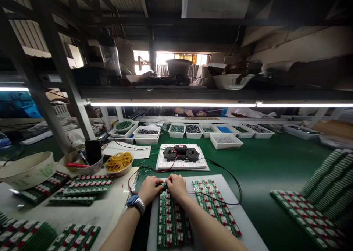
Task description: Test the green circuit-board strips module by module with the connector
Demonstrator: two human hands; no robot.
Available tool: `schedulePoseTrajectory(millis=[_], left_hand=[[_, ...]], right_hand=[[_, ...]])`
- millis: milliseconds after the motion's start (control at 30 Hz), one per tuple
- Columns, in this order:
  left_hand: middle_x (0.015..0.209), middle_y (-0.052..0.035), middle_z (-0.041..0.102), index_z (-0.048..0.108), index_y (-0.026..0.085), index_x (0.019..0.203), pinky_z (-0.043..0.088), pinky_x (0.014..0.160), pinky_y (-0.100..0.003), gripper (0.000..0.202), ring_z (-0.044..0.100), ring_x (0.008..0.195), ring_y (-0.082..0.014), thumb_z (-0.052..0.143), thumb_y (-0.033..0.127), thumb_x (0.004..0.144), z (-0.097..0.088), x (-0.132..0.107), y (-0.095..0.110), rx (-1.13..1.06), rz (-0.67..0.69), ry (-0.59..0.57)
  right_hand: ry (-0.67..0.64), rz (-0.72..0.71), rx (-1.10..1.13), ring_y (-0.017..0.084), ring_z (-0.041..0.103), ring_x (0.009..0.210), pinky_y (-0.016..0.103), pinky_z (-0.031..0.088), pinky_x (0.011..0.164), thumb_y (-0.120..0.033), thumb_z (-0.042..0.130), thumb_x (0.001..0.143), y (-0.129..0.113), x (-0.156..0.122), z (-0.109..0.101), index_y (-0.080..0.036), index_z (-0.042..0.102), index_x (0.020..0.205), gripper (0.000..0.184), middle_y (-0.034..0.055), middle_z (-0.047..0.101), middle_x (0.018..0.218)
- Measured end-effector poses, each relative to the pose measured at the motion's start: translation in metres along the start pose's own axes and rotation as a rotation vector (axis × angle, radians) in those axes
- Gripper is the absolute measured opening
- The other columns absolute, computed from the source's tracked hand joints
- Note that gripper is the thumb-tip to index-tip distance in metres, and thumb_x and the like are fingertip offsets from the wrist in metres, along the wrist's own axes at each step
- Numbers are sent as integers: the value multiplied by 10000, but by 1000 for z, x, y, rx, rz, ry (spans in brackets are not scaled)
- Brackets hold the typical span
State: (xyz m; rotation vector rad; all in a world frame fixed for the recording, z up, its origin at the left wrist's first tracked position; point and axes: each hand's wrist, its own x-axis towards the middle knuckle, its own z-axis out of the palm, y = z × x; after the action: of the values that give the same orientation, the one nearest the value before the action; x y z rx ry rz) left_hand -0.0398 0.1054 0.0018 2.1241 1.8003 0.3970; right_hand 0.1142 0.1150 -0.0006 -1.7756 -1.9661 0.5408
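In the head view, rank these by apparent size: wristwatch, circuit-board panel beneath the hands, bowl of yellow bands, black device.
1. Circuit-board panel, partly hidden yet largest
2. Bowl of yellow bands and black device: too alike to rank
3. Wristwatch

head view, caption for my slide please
Left hand and right hand at the far end of green circuit boards, white trays of small parts beyond.

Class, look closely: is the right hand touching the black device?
Apart. In the head view, the near edge of the white base and some green table show between the right hand and the black device.
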Motion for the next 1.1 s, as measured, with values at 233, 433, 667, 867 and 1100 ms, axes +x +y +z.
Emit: schedulePoseTrajectory(millis=[233, 433, 667, 867, 1100], left_hand=[[975, -79, 667, 744, 206, 1055, 402, 943, -336, 279, 536, 1040, -254, 585, 224, 826, -1, -11, 9, 32, 27, 107], [975, -49, 692, 734, 222, 1083, 425, 925, -299, 293, 580, 1012, -225, 573, 316, 857, -12, 7, -2, -76, 21, 125], [938, -27, 693, 701, 208, 1047, 432, 841, -257, 274, 608, 933, -187, 597, 165, 796, -7, 32, -3, -21, -73, 149], [906, -18, 710, 716, 219, 936, 443, 806, -246, 222, 625, 931, -191, 582, 127, 784, 7, 46, 25, 24, -99, 93], [1415, -112, 526, 544, 202, 1367, 253, 1162, -480, 501, 381, 1373, -311, 506, 341, 887, 8, -23, 11, 97, -4, 138]], right_hand=[[-25, -16, 77, 226, 635, 955, 271, 411, 790, -288, 586, 865, 1, -3, -7, -217, 744, 857, 174, 46, 756, 917], [-187, -161, 209, 160, 648, 789, 215, 433, 705, -59, 623, 692, 37, 8, -39, -248, 569, 1337, 675, -1, 738, 864], [-253, -40, 67, 149, 622, 704, 206, 433, 611, -109, 605, 710, 140, 36, -120, -211, 732, 1100, 423, -1, 716, 802], [-4, 62, -137, 255, 607, 1056, 348, 413, 900, -117, 457, 825, 170, 26, -124, -255, 771, 944, 364, 42, 741, 1016], [19, -2, -242, 257, 438, 1343, 426, 279, 1135, -258, 333, 921, 175, -33, -107, -191, 640, 1275, 473, 82, 577, 1387]])
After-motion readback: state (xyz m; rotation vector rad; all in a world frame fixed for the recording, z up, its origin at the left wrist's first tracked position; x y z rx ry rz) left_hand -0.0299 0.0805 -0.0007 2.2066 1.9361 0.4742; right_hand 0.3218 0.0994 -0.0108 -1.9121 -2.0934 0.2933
